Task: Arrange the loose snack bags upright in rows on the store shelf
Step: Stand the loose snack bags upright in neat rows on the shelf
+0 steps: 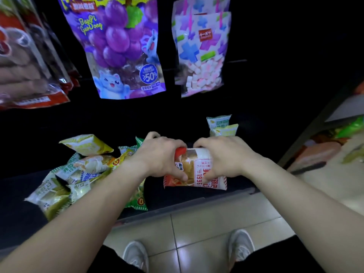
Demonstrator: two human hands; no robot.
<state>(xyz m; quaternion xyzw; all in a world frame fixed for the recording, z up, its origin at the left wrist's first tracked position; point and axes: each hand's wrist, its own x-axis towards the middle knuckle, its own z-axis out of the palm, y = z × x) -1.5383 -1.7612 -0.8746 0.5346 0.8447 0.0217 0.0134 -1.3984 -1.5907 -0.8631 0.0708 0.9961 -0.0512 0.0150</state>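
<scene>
Work had barely begun: left hand (160,157) and right hand (222,156) both clasped a red-and-white snack bag (197,170) near the shelf (197,196) front edge; a green-yellow heap of bags (78,174) lay unsorted left, two bags (221,125) upright behind.

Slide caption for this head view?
Both hands, left hand and right hand, grip a red-and-white snack bag above the dark shelf.

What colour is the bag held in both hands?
Red-orange and white bag, seen in the head view.
</scene>
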